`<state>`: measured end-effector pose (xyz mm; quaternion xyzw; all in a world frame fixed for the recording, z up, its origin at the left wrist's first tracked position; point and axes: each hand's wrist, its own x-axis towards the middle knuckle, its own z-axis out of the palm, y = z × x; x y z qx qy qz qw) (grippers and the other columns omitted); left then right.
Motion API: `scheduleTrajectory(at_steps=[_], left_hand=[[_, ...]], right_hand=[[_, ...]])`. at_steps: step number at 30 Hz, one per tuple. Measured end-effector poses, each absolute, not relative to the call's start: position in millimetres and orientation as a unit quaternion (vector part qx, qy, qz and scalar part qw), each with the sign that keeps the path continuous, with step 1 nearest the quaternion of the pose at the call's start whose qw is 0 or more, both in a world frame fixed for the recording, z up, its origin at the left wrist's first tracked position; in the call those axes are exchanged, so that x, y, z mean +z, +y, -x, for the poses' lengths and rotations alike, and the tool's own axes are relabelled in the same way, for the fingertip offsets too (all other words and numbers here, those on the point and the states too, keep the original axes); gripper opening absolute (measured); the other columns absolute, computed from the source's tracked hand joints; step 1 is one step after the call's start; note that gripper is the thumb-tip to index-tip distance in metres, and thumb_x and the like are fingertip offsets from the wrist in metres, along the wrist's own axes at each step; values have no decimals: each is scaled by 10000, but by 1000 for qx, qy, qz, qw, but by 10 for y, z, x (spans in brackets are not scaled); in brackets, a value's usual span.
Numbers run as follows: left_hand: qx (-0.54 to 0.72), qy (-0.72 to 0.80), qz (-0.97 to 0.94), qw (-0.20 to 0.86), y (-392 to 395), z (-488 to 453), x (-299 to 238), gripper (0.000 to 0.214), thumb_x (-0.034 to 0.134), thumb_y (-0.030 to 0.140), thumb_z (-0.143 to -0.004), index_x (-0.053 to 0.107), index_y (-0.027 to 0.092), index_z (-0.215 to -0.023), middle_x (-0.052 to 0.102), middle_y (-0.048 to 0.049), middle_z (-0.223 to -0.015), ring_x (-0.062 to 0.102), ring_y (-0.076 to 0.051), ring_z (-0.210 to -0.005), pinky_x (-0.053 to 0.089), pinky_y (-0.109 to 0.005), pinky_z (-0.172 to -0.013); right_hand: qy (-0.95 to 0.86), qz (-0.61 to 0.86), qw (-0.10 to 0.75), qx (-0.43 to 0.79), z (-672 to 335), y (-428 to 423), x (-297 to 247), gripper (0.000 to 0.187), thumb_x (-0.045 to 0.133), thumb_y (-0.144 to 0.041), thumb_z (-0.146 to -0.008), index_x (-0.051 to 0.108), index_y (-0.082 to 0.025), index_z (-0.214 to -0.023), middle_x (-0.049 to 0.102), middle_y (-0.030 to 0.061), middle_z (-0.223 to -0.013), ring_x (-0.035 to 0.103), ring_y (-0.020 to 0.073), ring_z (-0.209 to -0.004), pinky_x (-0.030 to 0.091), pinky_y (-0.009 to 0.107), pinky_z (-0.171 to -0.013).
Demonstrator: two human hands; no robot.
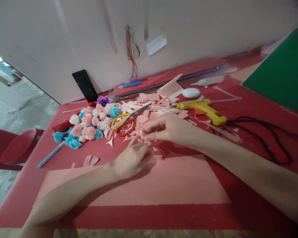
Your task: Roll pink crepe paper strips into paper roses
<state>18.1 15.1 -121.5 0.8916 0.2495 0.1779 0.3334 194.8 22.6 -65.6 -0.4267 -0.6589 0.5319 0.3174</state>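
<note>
A small pink paper piece [147, 142] is sitting just beyond the pink sheet [161, 186], the right hand [167, 130] pinching it, probably for fine control; whether the left hand's [132, 158] bent fingers are gripping, I cannot tell. Scissors [140, 110] are lying beyond, handily near.

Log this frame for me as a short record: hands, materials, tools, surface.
Left grip: over the pink sheet, beside the right grip
Right grip: thumb and finger close together; anything held is too blurred to tell
Flowers: piled at left; pink, blue, white, red, purple
Scraps: mostly pink, strewn beyond the hands
Scissors: lying on the scraps, one handle yellow, one orange-red
Glue gun: yellow, lying right of the scraps
Surface: red table
</note>
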Motion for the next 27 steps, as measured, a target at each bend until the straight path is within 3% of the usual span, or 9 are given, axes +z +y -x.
scheduleTrajectory(at_steps=[3, 7, 10, 17, 19, 22, 25, 27], left_hand=[[207, 280, -865, 361, 173, -191, -1204, 83, 446, 153, -833, 503, 180, -778, 635, -60, -829, 588, -209, -856, 358, -463, -947], [276, 329, -802, 415, 201, -193, -1092, 77, 414, 230, -874, 444, 193, -813, 590, -41, -811, 603, -165, -797, 483, -314, -745], [333, 361, -753, 438, 229, -174, -931, 98, 418, 273, -889, 413, 203, -820, 560, 12, -695, 596, -122, -679, 470, -236, -628], [460, 345, -619, 536, 219, -150, -644, 202, 614, 311, -790, 454, 194, -751, 469, 83, -498, 454, -62, -469, 370, -173, -480], [470, 335, -624, 527, 191, -145, -621, 206, 622, 301, -784, 451, 195, -739, 416, 89, -505, 412, -56, -459, 350, -174, -468], [465, 307, -625, 546, 158, -139, -612, 221, 643, 317, -760, 459, 196, -769, 481, 50, -623, 471, -79, -552, 397, -212, -544], [460, 259, -576, 624, 147, -148, -610, 247, 648, 354, -721, 463, 194, -762, 508, 14, -700, 498, -111, -640, 430, -263, -626], [441, 242, -516, 693, 145, -162, -603, 241, 585, 358, -731, 425, 190, -667, 442, 22, -620, 453, -105, -588, 425, -275, -615]], right_hand=[[-643, 440, 333, 531, -1997, 231, -626, 96, 665, -248, -633, 661, -210, -545, 641, -15, -573, 592, 141, -613, 456, 274, -623], [-594, 470, 388, 525, -2039, 194, -521, 60, 681, -265, -631, 670, -232, -582, 630, -38, -605, 581, 116, -606, 451, 255, -608], [-551, 480, 418, 539, -2050, 139, -434, 61, 705, -285, -615, 689, -233, -587, 649, -29, -620, 577, 111, -574, 465, 249, -582], [-537, 470, 451, 536, -2008, -18, -327, 105, 731, -310, -638, 685, -240, -575, 651, -27, -560, 583, 110, -523, 472, 229, -513], [-564, 480, 451, 498, -1985, -48, -313, 119, 728, -315, -643, 682, -240, -563, 660, -21, -576, 592, 119, -543, 483, 238, -539], [-584, 496, 462, 445, -1969, -88, -292, 106, 723, -334, -633, 683, -249, -584, 678, -9, -641, 626, 166, -642, 500, 266, -588], [-603, 505, 468, 403, -1978, -140, -276, 155, 685, -348, -669, 640, -254, -554, 634, -12, -584, 613, 183, -618, 488, 279, -552], [-616, 508, 469, 378, -1986, -170, -278, 179, 667, -361, -693, 632, -256, -551, 625, -7, -578, 605, 187, -600, 494, 293, -549]])
